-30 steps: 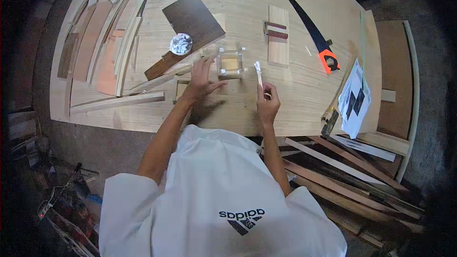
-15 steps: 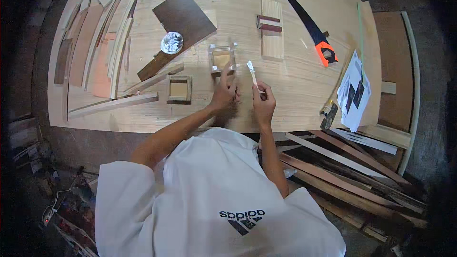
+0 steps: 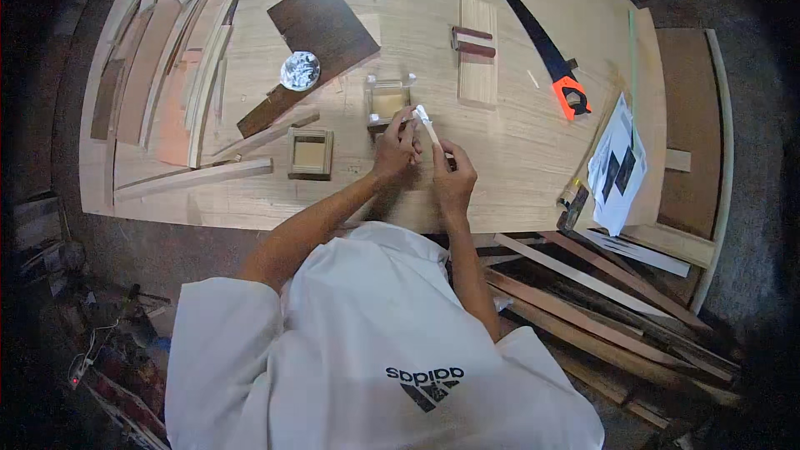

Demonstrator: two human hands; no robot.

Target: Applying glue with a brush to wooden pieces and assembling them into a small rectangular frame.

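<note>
A thin wooden stick [image 3: 431, 131] with white paste on its tip is pinched in my right hand [image 3: 454, 173]. My left hand [image 3: 395, 152] has its fingers drawn together beside the pasted tip; whatever they hold, if anything, is too small to make out. Just beyond the left fingertips stands a small wooden frame box [image 3: 374, 104] with white bits at its corners. A similar small square wooden frame [image 3: 293, 152] lies to the left of that hand. Farther left, a round shiny dish [image 3: 300, 72] with white, silvery contents rests on a dark brown board [image 3: 333, 25].
A handsaw [image 3: 542, 50] with an orange handle lies at the right. Two dark red bars [image 3: 474, 41] sit on a pale plank [image 3: 477, 83]. Wood strips [image 3: 204, 108] crowd the left side. White printed sheets [image 3: 618, 167] lie at the right edge.
My right hand has moved left, and the stick's pasted tip has come over to my left fingertips. The left fingers, earlier pointing at the frame box, are now drawn together.
</note>
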